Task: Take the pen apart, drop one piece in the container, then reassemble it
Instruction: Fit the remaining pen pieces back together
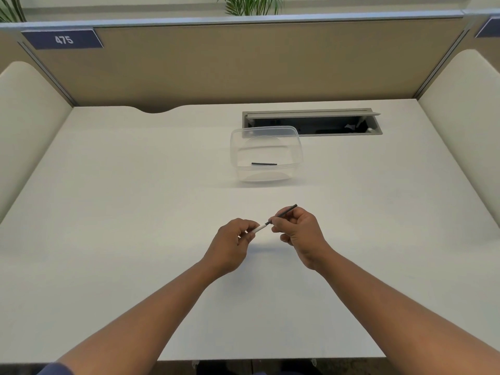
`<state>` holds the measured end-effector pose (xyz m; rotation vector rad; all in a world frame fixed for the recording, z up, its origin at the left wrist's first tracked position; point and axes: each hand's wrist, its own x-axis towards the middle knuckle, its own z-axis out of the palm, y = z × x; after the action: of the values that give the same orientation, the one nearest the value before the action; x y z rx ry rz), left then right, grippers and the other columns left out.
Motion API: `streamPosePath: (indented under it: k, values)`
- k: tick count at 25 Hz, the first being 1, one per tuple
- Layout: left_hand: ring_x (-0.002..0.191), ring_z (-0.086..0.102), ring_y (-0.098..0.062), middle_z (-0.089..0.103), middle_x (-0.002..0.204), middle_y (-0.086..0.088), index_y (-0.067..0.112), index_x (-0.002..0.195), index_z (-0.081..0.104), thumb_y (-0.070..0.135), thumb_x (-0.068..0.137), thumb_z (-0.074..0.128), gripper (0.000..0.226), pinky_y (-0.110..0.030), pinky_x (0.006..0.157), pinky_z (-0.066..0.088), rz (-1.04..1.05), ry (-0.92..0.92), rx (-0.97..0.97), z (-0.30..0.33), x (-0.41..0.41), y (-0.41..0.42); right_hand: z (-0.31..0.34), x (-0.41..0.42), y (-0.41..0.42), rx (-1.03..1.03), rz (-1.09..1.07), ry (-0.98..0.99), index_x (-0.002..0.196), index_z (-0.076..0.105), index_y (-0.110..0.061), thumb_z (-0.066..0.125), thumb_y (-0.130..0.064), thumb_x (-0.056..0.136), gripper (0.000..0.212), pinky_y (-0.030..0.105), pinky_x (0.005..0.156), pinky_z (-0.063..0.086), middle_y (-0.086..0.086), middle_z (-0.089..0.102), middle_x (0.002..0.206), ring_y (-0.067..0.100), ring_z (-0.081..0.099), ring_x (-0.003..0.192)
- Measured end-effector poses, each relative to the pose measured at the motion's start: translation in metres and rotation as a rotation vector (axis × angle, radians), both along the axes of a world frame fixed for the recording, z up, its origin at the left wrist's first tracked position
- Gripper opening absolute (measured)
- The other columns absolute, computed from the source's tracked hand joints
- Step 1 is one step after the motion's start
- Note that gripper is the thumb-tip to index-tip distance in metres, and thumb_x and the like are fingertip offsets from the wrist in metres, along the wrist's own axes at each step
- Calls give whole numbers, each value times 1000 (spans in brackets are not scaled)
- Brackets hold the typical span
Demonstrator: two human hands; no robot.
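My left hand (pixel 234 240) pinches a white pen barrel (pixel 259 228) above the middle of the white desk. My right hand (pixel 296 231) grips a thin dark pen piece (pixel 284 212) whose lower end meets the barrel's open end; its upper end sticks out past my fingers. Whether the dark piece is inside the barrel I cannot tell. A clear plastic container (pixel 266 155) stands farther back, slightly right of centre, with a short dark pen piece (pixel 264 164) lying flat on its bottom.
An open cable tray (pixel 324 124) is recessed in the desk (pixel 108 212) just behind the container. A tan partition closes the back, and cream side panels flank the desk left and right.
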<state>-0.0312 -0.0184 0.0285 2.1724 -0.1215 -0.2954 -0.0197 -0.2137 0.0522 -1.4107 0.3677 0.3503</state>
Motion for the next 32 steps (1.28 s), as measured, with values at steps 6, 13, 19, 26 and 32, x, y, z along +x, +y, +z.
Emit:
streamPosePath:
  k: [6, 13, 19, 26, 32]
  values:
    - [84, 57, -7, 65, 102, 11, 27, 109, 69, 14, 98, 58, 21, -18, 74, 44, 3, 7, -12, 0, 1, -1, 0, 2, -1, 33, 7, 32, 90, 66, -14, 76, -10, 83, 13, 34, 69, 43, 18, 74, 95, 19, 67, 77]
    - [85, 58, -13, 66, 99, 10, 28, 107, 69, 14, 98, 58, 20, -24, 75, 48, 12, 2, -33, 1, 1, -1, 0, 0, -1, -10, 78, 10, 105, 71, -9, 79, -13, 82, 25, 31, 70, 44, 4, 70, 85, 15, 63, 77]
    - [89, 58, -15, 66, 100, 8, 29, 105, 69, 14, 99, 57, 20, -28, 78, 49, 7, 2, -39, 1, 1, -1, 5, 1, -1, 3, -52, -82, 100, 72, -14, 70, -19, 91, 10, 30, 67, 46, 5, 74, 87, 16, 64, 73]
    - [89, 59, -15, 66, 99, 10, 27, 105, 70, 13, 98, 59, 19, -29, 79, 51, 15, 20, -77, 7, -2, -5, 5, -2, 4, -147, 85, -124, 108, 72, -20, 65, -26, 95, 15, 22, 67, 48, -1, 71, 93, 11, 63, 80]
    - [92, 60, -12, 67, 98, 10, 28, 102, 70, 14, 98, 60, 17, -26, 80, 51, 13, 20, -112, 8, -2, -7, -4, -11, -2, -196, 41, -172, 108, 72, -23, 64, -16, 93, 18, 21, 70, 50, 12, 69, 91, 13, 60, 79]
